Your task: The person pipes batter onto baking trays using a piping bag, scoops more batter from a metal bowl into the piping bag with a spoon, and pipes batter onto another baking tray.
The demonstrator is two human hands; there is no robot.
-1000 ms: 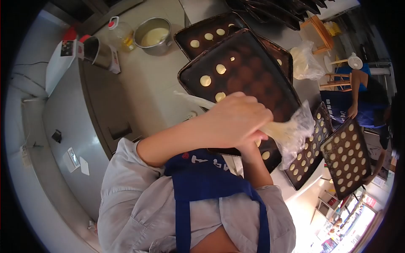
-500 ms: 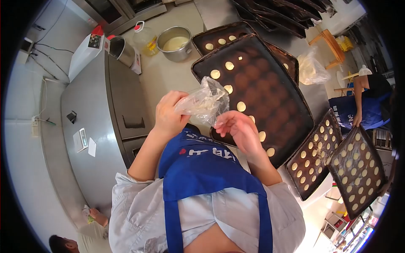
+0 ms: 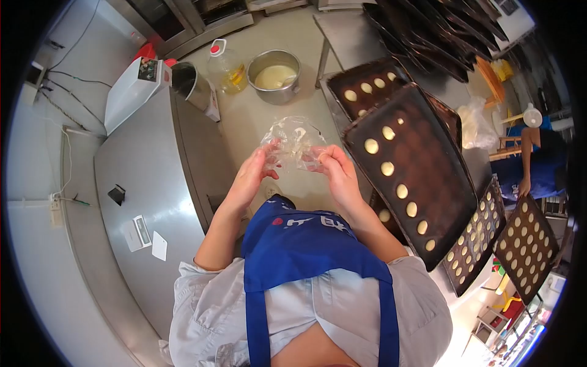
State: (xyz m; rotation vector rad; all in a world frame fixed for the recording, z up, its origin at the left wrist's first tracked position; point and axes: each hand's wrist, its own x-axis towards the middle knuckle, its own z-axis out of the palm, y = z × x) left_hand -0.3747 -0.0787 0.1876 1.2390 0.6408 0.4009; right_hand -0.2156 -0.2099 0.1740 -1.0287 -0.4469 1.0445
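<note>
A clear plastic bag (image 3: 293,129) hangs spread between the person's two hands, just above the middle of the frame. The right hand (image 3: 337,170) pinches its right edge, thumb and fingers closed on the film. The left hand (image 3: 247,176) is at its left edge, fingers curved and partly seen through the plastic; whether they close on it cannot be told.

Right of the hands, well apart from the bag, a dark tray (image 3: 428,165) lies tilted in the frame. A line of seven pale rounds runs along its left side, with a smaller dab near the top. It overlaps another tray (image 3: 333,92) above it, which also bears pale rounds.

At the upper middle of the frame, a metal pot (image 3: 275,96) holds a pale mixture, just beside an oil bottle (image 3: 227,70) with a red cap. On the left, a steel counter (image 3: 147,183) carries a scale (image 3: 138,232). At the far right, another person's hand (image 3: 524,186) touches the upper edge of a filled tray (image 3: 527,249).
</note>
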